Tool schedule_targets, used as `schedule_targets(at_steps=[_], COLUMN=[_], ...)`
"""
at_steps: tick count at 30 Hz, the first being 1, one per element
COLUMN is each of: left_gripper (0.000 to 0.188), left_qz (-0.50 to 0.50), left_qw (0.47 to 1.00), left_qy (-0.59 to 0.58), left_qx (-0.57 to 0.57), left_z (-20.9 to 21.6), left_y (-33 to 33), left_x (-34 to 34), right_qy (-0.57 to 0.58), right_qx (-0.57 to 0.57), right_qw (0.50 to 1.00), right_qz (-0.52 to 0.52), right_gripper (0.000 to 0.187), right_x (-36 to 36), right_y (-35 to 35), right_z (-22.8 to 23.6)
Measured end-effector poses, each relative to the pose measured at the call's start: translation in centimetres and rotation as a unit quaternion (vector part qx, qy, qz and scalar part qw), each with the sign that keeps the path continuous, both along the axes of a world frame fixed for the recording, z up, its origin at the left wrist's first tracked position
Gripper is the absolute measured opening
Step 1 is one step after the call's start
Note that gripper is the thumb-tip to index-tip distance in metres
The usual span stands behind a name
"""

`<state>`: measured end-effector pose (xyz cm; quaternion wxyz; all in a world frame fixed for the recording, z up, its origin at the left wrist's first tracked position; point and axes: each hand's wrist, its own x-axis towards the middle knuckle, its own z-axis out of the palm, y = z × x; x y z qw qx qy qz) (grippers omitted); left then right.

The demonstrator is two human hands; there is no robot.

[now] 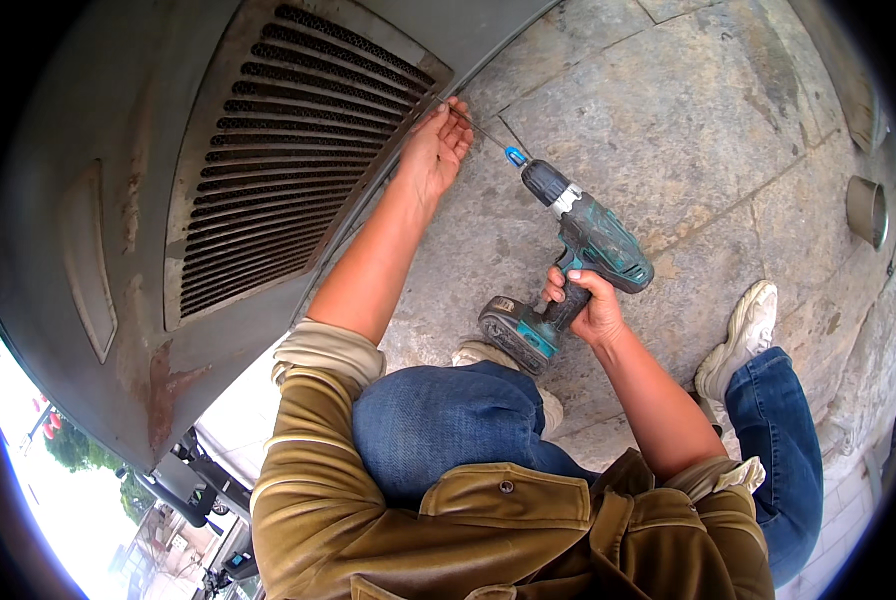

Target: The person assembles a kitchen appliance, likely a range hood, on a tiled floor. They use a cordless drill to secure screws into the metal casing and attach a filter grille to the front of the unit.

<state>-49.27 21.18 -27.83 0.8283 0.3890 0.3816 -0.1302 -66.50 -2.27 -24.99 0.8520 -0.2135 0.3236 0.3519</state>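
Observation:
My right hand is wrapped around the grip of a teal and black cordless drill, its battery end near my knee. From the blue-collared chuck end, a long thin bit runs up and left to the edge of a slatted metal vent panel. At the panel's right corner, the thumb and fingers of my left hand close around the far part of that bit. Its very tip, and any screw there, are too small to make out.
The vent sits in a grey, rust-stained metal cabinet on my left. Stone paving lies below. A short metal cylinder stands at the far right. My shoe rests on the paving, and parked bikes show at lower left.

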Motion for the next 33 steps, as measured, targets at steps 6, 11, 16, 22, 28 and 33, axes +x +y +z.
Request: schedule_targets(at_steps=[6, 11, 16, 22, 28, 33], left_gripper=[0.014, 0.012, 0.012, 0.010, 0.009, 0.009], left_qz=[-0.005, 0.004, 0.020, 0.043, 0.070, 0.083], left_qw=[1.000, 1.000, 1.000, 0.999, 0.997, 0.995], left_qy=[-0.006, -0.007, -0.011, -0.018, -0.014, 0.001], left_qx=[0.019, 0.020, 0.011, 0.009, 0.029, 0.060], left_z=[-0.6, -1.3, -1.7, -1.9, -2.2, -1.7], left_y=[0.4, 0.7, 0.7, 0.3, -0.2, -0.9], left_x=[0.2, 0.7, 0.8, 0.7, 0.8, 0.8], right_qy=[0.014, 0.013, 0.014, 0.013, 0.017, 0.042], right_qx=[0.001, 0.021, 0.028, 0.041, 0.073, 0.097], right_qw=[1.000, 1.000, 0.999, 0.998, 0.996, 0.992], right_qz=[0.013, -0.009, -0.015, -0.036, -0.049, -0.067], right_gripper=[0.025, 0.023, 0.023, 0.030, 0.040, 0.039], right_x=[0.2, 0.7, 0.9, 1.1, 0.7, 0.5], right_y=[0.6, 0.8, 1.0, 1.4, 1.6, 1.8], right_z=[-0.5, -1.2, -1.4, -1.4, -2.0, -2.2])
